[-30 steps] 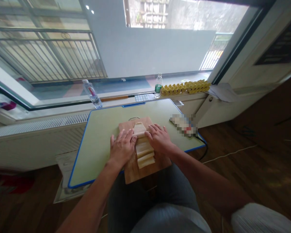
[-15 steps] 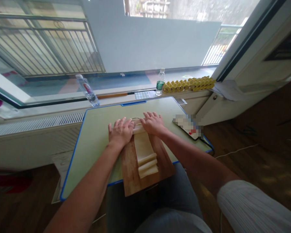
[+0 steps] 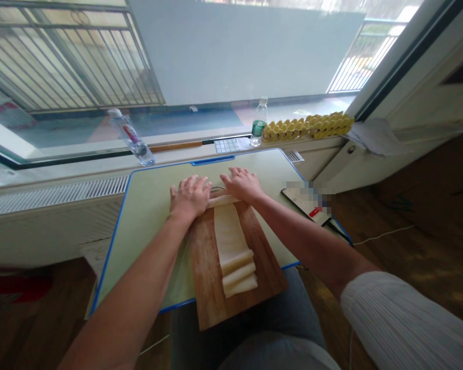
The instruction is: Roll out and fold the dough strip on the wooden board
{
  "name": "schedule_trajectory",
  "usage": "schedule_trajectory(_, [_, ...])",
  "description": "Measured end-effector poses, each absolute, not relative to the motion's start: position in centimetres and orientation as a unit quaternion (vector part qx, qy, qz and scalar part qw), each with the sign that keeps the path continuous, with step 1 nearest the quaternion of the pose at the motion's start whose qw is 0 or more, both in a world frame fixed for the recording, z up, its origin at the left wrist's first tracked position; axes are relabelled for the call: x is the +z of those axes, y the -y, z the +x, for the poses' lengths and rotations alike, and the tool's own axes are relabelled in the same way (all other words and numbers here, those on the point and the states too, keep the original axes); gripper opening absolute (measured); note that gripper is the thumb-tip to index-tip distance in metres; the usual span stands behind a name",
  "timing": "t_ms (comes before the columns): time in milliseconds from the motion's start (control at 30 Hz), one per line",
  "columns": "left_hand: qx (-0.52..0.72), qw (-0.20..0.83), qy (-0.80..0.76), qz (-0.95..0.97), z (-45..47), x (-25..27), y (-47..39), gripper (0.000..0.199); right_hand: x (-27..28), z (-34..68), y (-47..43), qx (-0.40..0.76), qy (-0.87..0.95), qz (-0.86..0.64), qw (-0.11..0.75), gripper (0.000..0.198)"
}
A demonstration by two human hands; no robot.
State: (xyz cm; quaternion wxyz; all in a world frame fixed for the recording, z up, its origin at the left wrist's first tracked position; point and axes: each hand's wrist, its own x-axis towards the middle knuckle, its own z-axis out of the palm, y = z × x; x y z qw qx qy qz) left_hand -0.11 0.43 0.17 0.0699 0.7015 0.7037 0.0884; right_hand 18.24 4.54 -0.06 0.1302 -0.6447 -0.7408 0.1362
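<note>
A pale rolling pin [image 3: 218, 201] lies crosswise over the far end of a long strip of dough [image 3: 228, 231]. The dough runs down a wooden cutting board [image 3: 208, 277] and is gathered in several soft folds at its near end. My left hand [image 3: 190, 195] lies flat on the left end of the pin, fingers spread forward. On the right end rests my right hand [image 3: 242, 185], its palm down and fingers stretched out. Both hands cover the pin's ends. Behind the pin shows a metal handle [image 3: 217, 188] at the board's far edge.
The board overhangs the near edge of a pale green folding table [image 3: 146, 226] with a blue rim. A phone [image 3: 304, 205] with a cable lies at the right. On the windowsill stand two plastic bottles [image 3: 133, 137] [image 3: 259, 123] and yellow egg trays [image 3: 308, 126].
Both hands have moved slightly forward with the rolling pin, toward the board's far end. The view has shifted, so the board's near edge appears lower.
</note>
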Motion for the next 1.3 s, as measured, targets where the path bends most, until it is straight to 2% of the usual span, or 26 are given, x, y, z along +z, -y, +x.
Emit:
schedule_trajectory(533, [0.100, 0.000, -0.686, 0.720, 1.0, -0.7, 6.7, 0.063, -0.3, 18.9, 3.3, 0.057, 0.757, -0.640, 0.120, 0.062])
schedule_trajectory(900, [0.158, 0.043, -0.635, 0.755, 0.8, -1.4, 15.3, 0.056, 0.4, 21.6, 11.1, 0.125, 0.790, -0.590, 0.111, 0.044])
schedule_trajectory(1133, [0.253, 0.079, -0.619, 0.740, 0.4, -1.8, 16.9, 0.041, -0.4, 21.0, 11.1, 0.092, 0.781, -0.609, 0.107, 0.058])
schedule_trajectory(1300, [0.256, 0.021, -0.656, 0.709, 0.9, -1.6, 14.4, 0.038, -0.9, 20.4, 8.7, 0.072, 0.788, -0.605, 0.091, 0.060])
